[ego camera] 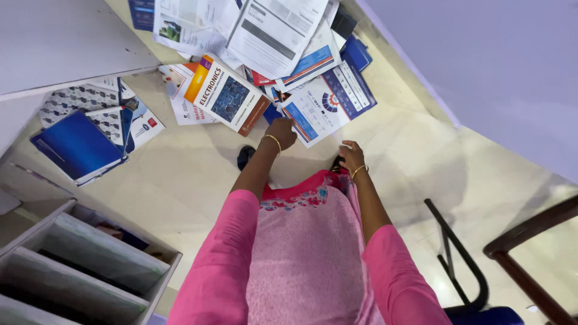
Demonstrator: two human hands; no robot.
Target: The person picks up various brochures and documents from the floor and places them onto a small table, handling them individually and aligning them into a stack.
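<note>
Pink sleeves, floral tunic, seemingly gold bangles

- Left hand [281, 132] stretched forward toward 12 o'clock, arm nearly straight, fingers curled downward, gold bangle at wrist.
- Right hand [352, 157] lower, at about 1 o'clock, elbow bent, fingers loosely curled, bangle at wrist.
- Pink sleeves down to elbows, forearms bare.
</note>
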